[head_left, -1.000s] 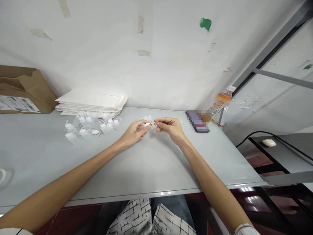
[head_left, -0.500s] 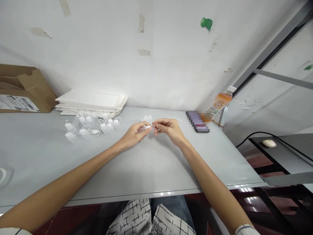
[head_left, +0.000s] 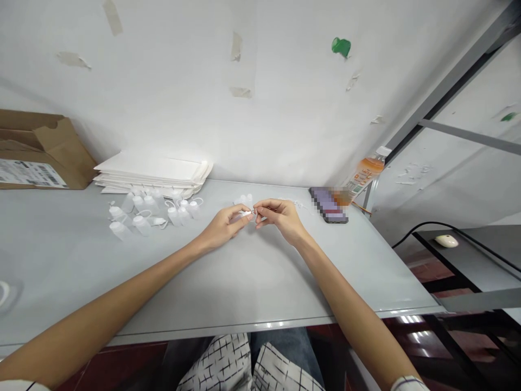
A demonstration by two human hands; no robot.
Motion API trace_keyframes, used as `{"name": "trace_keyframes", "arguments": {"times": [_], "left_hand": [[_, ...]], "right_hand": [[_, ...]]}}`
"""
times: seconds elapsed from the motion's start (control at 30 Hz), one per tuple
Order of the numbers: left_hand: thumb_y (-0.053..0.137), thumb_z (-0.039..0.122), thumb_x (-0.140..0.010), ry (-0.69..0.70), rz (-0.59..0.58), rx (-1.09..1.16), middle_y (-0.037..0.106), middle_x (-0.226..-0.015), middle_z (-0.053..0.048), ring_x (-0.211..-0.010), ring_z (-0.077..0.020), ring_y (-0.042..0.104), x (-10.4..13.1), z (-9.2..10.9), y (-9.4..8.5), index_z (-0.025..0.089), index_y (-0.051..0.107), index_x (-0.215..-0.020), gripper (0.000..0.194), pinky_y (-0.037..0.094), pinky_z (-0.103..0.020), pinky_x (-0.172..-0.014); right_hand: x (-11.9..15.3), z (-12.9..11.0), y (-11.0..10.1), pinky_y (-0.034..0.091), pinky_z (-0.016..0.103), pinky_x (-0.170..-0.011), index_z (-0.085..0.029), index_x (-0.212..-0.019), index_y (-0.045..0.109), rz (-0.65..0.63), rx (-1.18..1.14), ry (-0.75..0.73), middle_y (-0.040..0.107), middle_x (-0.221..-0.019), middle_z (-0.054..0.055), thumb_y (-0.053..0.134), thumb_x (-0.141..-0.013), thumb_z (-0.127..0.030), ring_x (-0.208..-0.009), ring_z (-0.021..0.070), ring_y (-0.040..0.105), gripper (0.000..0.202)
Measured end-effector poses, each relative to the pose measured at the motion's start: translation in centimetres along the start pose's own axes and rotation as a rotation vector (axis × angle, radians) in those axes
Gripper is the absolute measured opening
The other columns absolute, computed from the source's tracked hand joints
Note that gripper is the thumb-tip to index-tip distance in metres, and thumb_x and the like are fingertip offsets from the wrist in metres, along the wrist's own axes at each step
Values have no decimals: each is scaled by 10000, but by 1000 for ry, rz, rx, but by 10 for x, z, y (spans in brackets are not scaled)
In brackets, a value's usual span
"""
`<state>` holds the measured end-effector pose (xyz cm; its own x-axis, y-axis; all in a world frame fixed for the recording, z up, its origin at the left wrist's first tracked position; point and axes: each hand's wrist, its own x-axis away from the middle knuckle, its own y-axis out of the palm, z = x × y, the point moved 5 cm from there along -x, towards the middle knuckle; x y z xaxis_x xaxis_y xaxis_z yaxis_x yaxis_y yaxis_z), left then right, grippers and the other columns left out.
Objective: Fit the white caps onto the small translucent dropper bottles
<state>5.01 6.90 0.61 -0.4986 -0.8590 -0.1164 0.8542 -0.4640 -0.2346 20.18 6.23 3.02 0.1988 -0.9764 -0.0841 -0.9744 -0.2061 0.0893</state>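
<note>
My left hand (head_left: 224,225) is closed on a small white bottle cap (head_left: 246,214), its thumb and fingers covering most of it. A short dark tip points from the cap toward my right hand (head_left: 283,218). That hand pinches a thin white loop (head_left: 256,212) right against the tip; fingers hide where the two meet. Just behind my fingers lie several small whitish parts (head_left: 245,199). Left of my left hand, small translucent squeeze bottles (head_left: 142,224) with white caps and thin loops are grouped on the grey table (head_left: 244,288).
A stack of white envelopes (head_left: 150,171) and an open cardboard box (head_left: 61,146) stand at the back left. Thin white loops (head_left: 300,204) lie right of my hands, near a phone (head_left: 329,205). A bottle of orange drink (head_left: 363,176) leans by the metal frame (head_left: 439,98).
The camera view has shifted slightly. Both hands stay together at nearly the same spot, with only a small change of the fingers at the cap and loop.
</note>
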Motion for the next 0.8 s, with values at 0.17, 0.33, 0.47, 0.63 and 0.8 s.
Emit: {"name": "trace_keyframes", "arguments": {"times": [0.17,0.33,0.47,0.63,0.8], "left_hand": [[560,494,-894,10,0,-2,492,-691,22,-477,-60,331,0,1,1,180,604,-934,319,266,-199,-446],[551,494,-894,13,8,-41,497,-657,30,-478,-73,334,1,2,0,179,613,-930,323,280,-213,-463],[542,471,-894,67,44,-161,606,-758,0,-616,-119,486,1,6,-3,177,659,-898,316,382,-230,-582],[515,466,-904,101,37,-252,701,-927,-21,-913,-203,605,0,6,-5,185,687,-899,329,423,-284,-842],[495,458,-907,98,44,-355,720,-890,-7,-833,-191,607,2,3,-5,194,711,-925,342,428,-283,-778]], "right_hand": [[0,0,0,612,325,-631,-154,-806,741,-11,15,-5,653,-646,-1,791,-689,-382,-608,133,638,261],[1,-1,0,603,337,-644,-153,-817,739,-24,58,-24,659,-638,6,766,-716,-389,-585,134,641,258],[1,0,1,592,317,-621,-148,-806,732,-34,128,-51,650,-650,4,735,-734,-371,-579,129,636,234],[0,5,2,574,306,-605,-141,-776,721,-26,223,-71,651,-641,12,709,-748,-323,-576,138,641,185],[-1,13,3,577,332,-646,-137,-785,732,-48,204,-69,666,-610,22,718,-747,-336,-588,160,658,203]]}}
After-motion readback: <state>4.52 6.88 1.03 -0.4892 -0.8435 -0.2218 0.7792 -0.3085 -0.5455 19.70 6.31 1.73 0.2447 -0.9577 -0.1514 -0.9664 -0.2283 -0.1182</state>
